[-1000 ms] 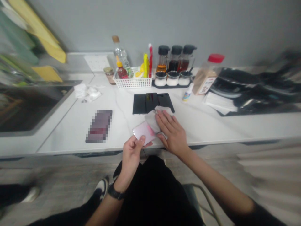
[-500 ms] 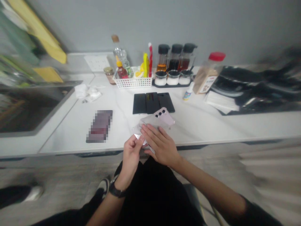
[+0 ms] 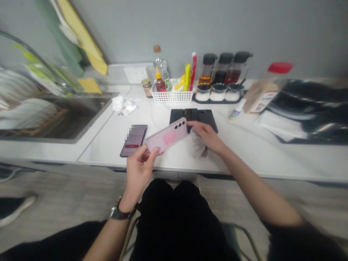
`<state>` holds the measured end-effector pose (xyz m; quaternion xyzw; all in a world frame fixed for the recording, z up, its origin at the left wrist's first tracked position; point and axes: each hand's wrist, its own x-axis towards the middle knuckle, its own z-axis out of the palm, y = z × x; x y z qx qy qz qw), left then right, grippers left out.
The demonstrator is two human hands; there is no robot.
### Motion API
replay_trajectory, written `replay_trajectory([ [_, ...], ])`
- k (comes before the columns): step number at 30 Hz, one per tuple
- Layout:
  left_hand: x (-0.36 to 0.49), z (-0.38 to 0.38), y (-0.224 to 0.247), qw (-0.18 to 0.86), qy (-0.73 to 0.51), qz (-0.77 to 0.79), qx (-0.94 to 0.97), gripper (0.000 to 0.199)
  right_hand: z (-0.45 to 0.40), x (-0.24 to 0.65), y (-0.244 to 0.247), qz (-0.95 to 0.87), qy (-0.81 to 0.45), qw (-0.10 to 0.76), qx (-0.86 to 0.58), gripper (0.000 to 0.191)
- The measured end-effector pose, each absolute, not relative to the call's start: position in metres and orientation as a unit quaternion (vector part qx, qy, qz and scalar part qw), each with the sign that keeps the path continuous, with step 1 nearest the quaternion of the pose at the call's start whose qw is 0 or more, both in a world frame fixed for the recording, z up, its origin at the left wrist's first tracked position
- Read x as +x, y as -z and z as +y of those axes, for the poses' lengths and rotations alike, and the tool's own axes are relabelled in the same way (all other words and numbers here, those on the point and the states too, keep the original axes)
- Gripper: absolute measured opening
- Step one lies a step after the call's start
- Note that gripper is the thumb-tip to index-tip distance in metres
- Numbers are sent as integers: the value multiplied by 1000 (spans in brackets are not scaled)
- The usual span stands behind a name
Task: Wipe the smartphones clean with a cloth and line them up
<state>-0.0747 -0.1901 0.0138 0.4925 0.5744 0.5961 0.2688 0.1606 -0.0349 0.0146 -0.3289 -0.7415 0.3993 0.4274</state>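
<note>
My left hand (image 3: 141, 163) grips the lower end of a pink smartphone (image 3: 174, 135), thumb on its back. The phone is tilted above the counter, its three dark camera lenses at the upper right and a pink patch on its back. My right hand (image 3: 208, 136) is closed around a grey cloth (image 3: 198, 144) that hangs below the fingers, with the index finger stretched to the phone's camera end. Behind them, several dark phones (image 3: 210, 117) lie side by side, partly covered by the pink phone and my right hand. Another phone with a lit screen (image 3: 133, 143) lies to the left.
A white basket (image 3: 174, 96) of bottles stands at the back beside a rack of seasoning jars (image 3: 218, 93). Right of it are a small bottle (image 3: 237, 110), a red-lidded jar (image 3: 259, 94) and a black stove (image 3: 320, 123). Crumpled tissue (image 3: 124, 106) lies near the sink (image 3: 89, 125).
My right hand has lifted off the phone's back and moved right, taking the grey cloth with it. The phone's back is now uncovered. My view has shifted left.
</note>
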Motion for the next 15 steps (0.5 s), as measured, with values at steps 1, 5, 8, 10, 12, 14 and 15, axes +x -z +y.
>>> replay_trajectory([
  [1,-77,-188,-12,252,-578,585,510,32,-38,154,-10,-733,-438,416,-313,55],
  [5,-80,-184,-10,308,-508,574,563,33,-41,152,1,-698,-476,433,-314,46],
  [8,-81,-183,-16,456,-445,505,582,50,-36,165,-5,-724,-453,427,-297,37],
  [10,-81,-181,-21,557,-405,435,580,65,-32,171,-14,-752,-435,413,-274,32],
  [12,-77,-177,-25,615,-375,396,570,73,-30,171,-23,-774,-425,397,-253,30],
  [14,-70,-171,-27,612,-355,421,568,74,-29,166,-31,-787,-418,390,-233,31],
  [15,-66,-168,-27,593,-353,444,571,75,-27,162,-35,-791,-415,391,-223,32],
])
